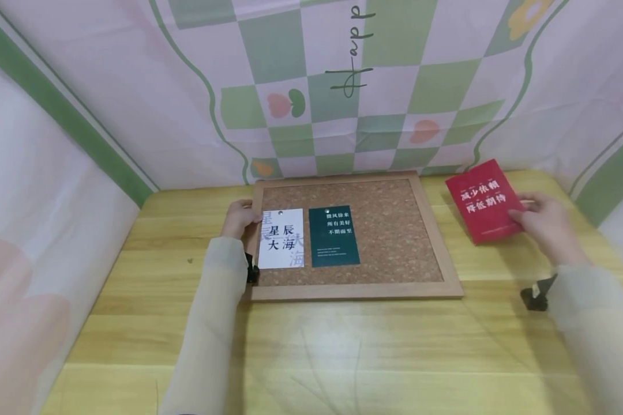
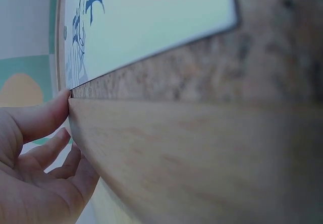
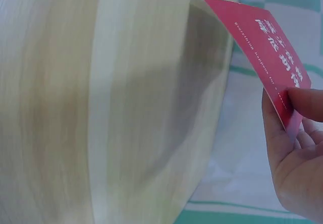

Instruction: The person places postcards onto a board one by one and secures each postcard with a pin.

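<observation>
A wood-framed cork board point(image 1: 394, 230) lies on the table, with a white card point(image 1: 282, 256) at its left and a dark green card point(image 1: 322, 230) beside that. At the board's left edge, my left hand point(image 1: 237, 219) holds the frame. The left wrist view shows the thumb point(image 2: 43, 118) on the frame's upper edge and the other fingers against its outer side. My right hand point(image 1: 547, 227) pinches a red card point(image 1: 480, 216) with white lettering, tilted, to the right of the board. In the right wrist view the card point(image 3: 257, 42) stands clear of the tabletop.
The light wood table point(image 1: 342, 357) extends in front of the board. Behind it hangs a checked green and white cloth point(image 1: 337, 98), and pale cloth also borders the left and right sides. Black straps point(image 1: 537, 295) sit at both wrists.
</observation>
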